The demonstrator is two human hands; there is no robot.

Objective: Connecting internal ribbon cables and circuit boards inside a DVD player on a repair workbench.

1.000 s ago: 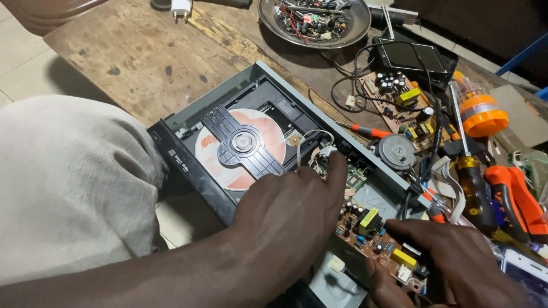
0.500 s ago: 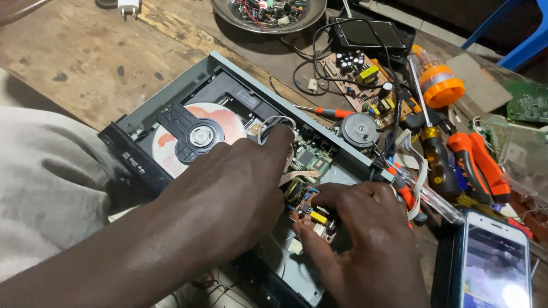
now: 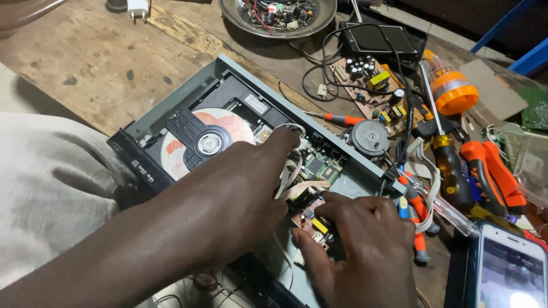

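An opened disc player [image 3: 171, 108] lies at an angle on the worn wooden workbench [image 3: 74, 57], its lid off and its insides showing. In the near-left part of the chassis sits the disc tray, with an orange-and-white disc [image 3: 231, 126] under a black clamp bar. The left hand [image 3: 240, 194] lies palm down over the middle of the player, fingers loosely curled and the forefinger stretched towards a loop of white wire beside the green circuit board [image 3: 319, 166] — it grips nothing that can be seen. The right hand [image 3: 365, 251] rests just beside it, fingers bent down onto a small brown power board [image 3: 311, 219] (the one with a yellow component) inside the chassis; whether it pinches the board or only presses on it cannot be told. Pale ribbon cables [image 3: 297, 185] run between the two hands.

Well beyond the player lie a loose brown circuit board [image 3: 365, 80] with black capacitors, a round grey motor [image 3: 370, 137] and a small orange-handled screwdriver [image 3: 342, 119]. To the right are a large screwdriver [image 3: 451, 171] with a black and amber handle, orange-handled pliers [image 3: 494, 171] and an orange-and-clear cylindrical tool [image 3: 451, 88]. A metal bowl [image 3: 234, 23] of small parts stands at the far edge, and a smartphone [image 3: 505, 268] with a lit screen lies at the near right.
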